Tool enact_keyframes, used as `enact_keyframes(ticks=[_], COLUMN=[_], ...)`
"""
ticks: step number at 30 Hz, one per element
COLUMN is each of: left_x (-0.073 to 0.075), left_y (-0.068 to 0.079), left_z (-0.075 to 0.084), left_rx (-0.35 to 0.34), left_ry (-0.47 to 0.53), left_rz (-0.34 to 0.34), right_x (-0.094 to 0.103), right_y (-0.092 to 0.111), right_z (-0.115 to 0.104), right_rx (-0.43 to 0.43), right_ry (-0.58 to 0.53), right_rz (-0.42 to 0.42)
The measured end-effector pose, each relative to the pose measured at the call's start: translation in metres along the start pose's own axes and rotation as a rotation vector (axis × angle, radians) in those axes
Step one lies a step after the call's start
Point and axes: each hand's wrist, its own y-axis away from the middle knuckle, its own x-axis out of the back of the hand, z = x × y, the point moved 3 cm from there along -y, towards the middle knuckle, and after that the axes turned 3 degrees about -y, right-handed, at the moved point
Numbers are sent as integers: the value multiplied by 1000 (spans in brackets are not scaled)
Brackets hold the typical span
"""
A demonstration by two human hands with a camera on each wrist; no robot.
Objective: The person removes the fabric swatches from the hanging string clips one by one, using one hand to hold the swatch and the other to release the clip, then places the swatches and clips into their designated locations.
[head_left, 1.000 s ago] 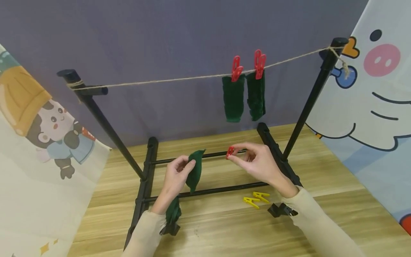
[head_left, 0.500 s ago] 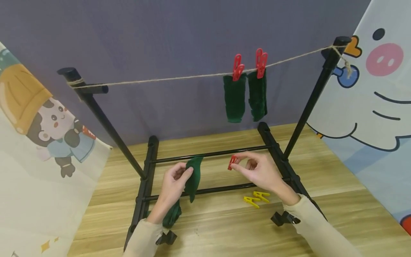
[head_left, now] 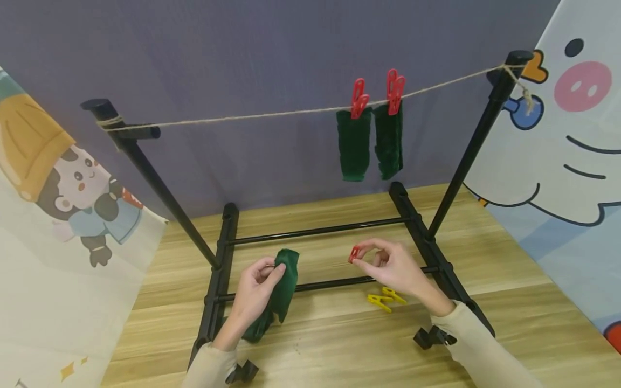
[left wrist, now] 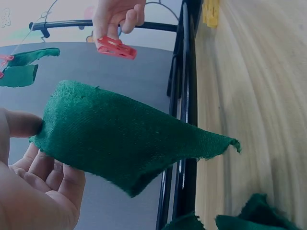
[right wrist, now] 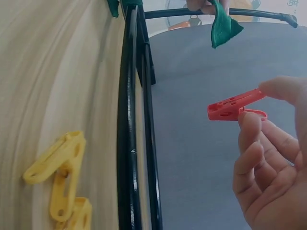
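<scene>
My left hand [head_left: 256,289] pinches a green cloth piece [left wrist: 115,134] between thumb and fingers near one end, the rest of it hanging down. A red clothespin [right wrist: 235,106] is held by my right hand [head_left: 392,268] between thumb and fingertips, its jaw end pointing toward the cloth. Two other green cloth pieces [head_left: 353,148] hang side by side from the twine line [head_left: 242,117], each clipped by a red clothespin [head_left: 358,100]. Below my left hand, more green cloth [left wrist: 259,215] lies bunched on the wooden tabletop, partly hidden in the head view.
Two yellow clothespins [head_left: 380,303] lie on the tabletop [head_left: 330,345] by the front crossbar. A black frame's left post [head_left: 160,183] and right post [head_left: 466,167] carry the twine, with crossbars [head_left: 320,232] low between them. A grey backdrop [head_left: 271,54] stands behind.
Both hands have come lower and nearer, the left carrying the green cloth slightly left, the right carrying the red clothespin. The cloth has turned to show more of its width.
</scene>
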Motion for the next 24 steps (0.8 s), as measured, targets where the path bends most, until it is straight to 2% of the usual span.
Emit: enact_keyframes(ticks=[3,6,10,13,15,18,24], left_x=[3,9,21,26,29,32,37], left_y=[6,9,10,11,13,18,29], left_z=[14,5,-10,-16,-20,-27,-47], left_rx=[20,23,-26,-58,-43,17,137], left_ry=[-37,-42,-53,-74,-91,-125,-161], left_rz=[-11,10,45,57,60,50,-55], right_x=[0,-1,0,0,0,-1,0], right_y=[3,6,9,11,12,14,18], right_z=[5,10,15,19,22,25,31], right_rx=[-25,-52,-66,-67,-68,-71,-85], right_ry=[-14,-28,-44,-49,-46,-41,-35], right_rz=[-10,-15,-15,-9,-11,-20,-20])
